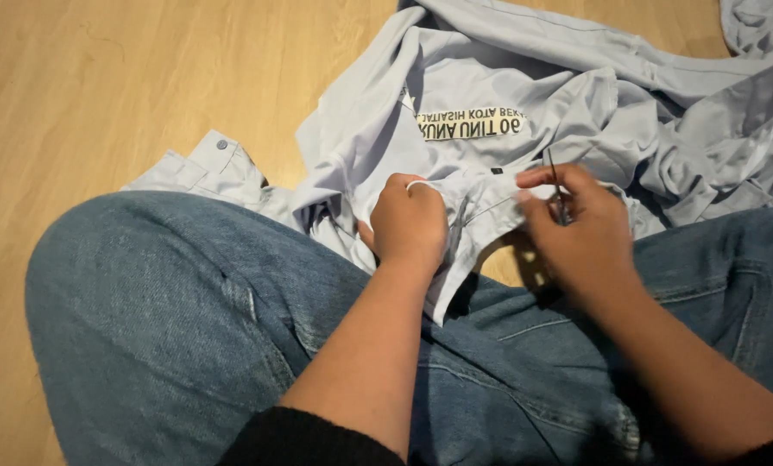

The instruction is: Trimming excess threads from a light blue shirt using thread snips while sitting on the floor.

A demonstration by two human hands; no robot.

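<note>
Blue jeans on the person's crossed legs filled the foreground, nearest the camera, one knee raised at left. Wooden floor, pale, ran behind that knee. A buttoned cuff of the garment lay flat on the floor just past the knee. The left hand was clenched on a fold of the light blue shirt, a white ring on one finger. The shirt lay crumpled across the lap and floor, a white printed patch facing up near its middle. The right hand pinched a thin dark tool against the cloth; its exact kind could not be told.
</note>
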